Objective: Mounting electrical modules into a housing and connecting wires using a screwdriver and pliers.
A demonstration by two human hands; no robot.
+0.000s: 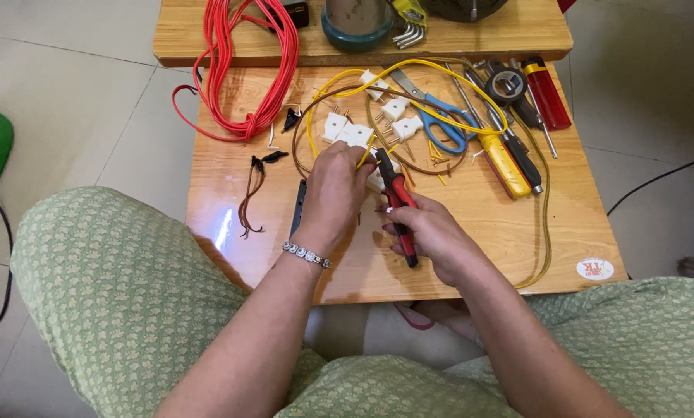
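Left hand (333,186) gripping yellow wire (409,68) end w/ white plug (376,181), right hand (428,232) clenching red pliers (396,193) at it, just below blue scissors (440,124). Several plugs (347,131) near scissors lying unwired; approx. early stage.

The desk (517,232) is glossy varnished wood, the pliers (400,203) have red-and-black plastic grips, and the blue-handled scissors (440,124) show bare metal blades.

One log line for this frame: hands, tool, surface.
left hand: holds yellow wire | right hand: grips red-handled pliers | surface: wooden table | nearby: white plugs, blue scissors
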